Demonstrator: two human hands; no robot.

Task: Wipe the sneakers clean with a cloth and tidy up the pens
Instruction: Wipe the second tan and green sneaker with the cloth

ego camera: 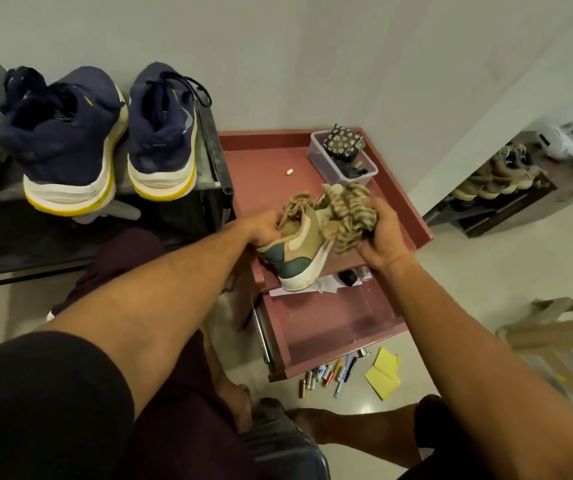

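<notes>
Both arms are reaching forward from six o'clock, bare to the elbows. The left hand (265,230) is curling its fingers into the opening of a tan sneaker (299,245) and gripping it there, just right of centre, heel tipped down toward the person and white sole facing four o'clock. The right hand (386,235) is clutching a bunched striped cloth (349,214) and holding it against the sneaker's toe end.

Two navy sneakers (67,140) with white and yellow soles are sitting side by side at ten o'clock on a dark rack (217,157), heels toward the camera; part of one more shoe is showing at the nine o'clock edge. One clear box (316,155) holding a patterned pouch is resting at one o'clock.

The held sneaker is hovering over a red table (261,161) whose drawer (330,323) is standing pulled out. At five o'clock a loose cluster of pens (333,372), too small to count, is lying on the pale tiled floor (486,265) just beside the drawer front, next to yellow paper (383,374). A plain wall (278,46) is running behind at twelve o'clock.
</notes>
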